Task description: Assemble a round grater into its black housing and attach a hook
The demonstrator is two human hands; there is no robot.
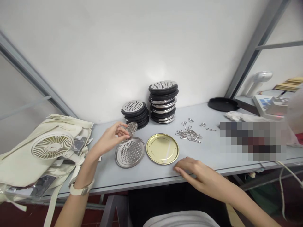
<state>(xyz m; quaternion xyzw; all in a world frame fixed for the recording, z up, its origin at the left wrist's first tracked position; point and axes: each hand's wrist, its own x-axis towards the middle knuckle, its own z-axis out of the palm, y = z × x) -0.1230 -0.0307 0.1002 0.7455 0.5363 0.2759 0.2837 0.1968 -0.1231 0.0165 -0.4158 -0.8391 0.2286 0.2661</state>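
Note:
Between the fingertips of my left hand (118, 131) is a small round perforated metal disc (132, 127), tilted above the table. Just below it lies a round metal grater plate (130, 152) with raised holes. Beside that, to the right, sits a gold-coloured round lid (162, 148) with a raised rim. My right hand (189, 169) rests at the table's front edge near the lid's lower right side, its fingers loosely spread and nothing seen in them. Behind are a shorter stack of black-rimmed perforated discs (134, 108) and a taller stack of black and silver ones (163, 102).
Metal clips (189, 134) lie scattered right of the lid. A black round tray (222, 104) is at the back right, near plastic bags (239, 116) and a scale (262, 105). A white fan (53, 145) lies on a cream bag (19, 164) at the left.

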